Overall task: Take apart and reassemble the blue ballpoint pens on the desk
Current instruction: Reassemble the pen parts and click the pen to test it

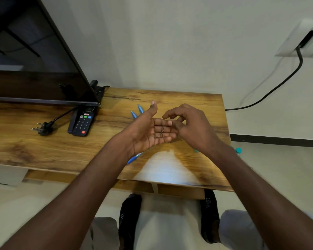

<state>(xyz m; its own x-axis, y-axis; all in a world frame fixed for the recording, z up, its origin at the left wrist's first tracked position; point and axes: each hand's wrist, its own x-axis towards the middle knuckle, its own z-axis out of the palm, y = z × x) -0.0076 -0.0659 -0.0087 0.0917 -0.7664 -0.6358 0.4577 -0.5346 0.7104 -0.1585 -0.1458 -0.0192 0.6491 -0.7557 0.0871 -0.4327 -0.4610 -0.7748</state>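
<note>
My left hand (148, 130) lies palm up over the wooden desk (61, 141), fingers straight, with a thin metal spring (159, 135) resting across them. My right hand (190, 125) hovers just right of it, back toward the camera, fingers loosely curled, thumb tip at the left fingertips; nothing shows between its fingers. Two blue pen pieces (136, 111) lie on the desk beyond my left hand. Another blue pen (134, 157) lies under my left wrist, partly hidden. A small teal piece (195, 151) peeks out beneath my right wrist.
A TV screen (34, 60) stands at the desk's left, with a black remote (82, 121) and a loose power plug (43, 126) in front of it. A black cable (278, 83) runs to a wall socket at the right. A teal-capped object (238, 150) sits on the floor past the desk's right edge.
</note>
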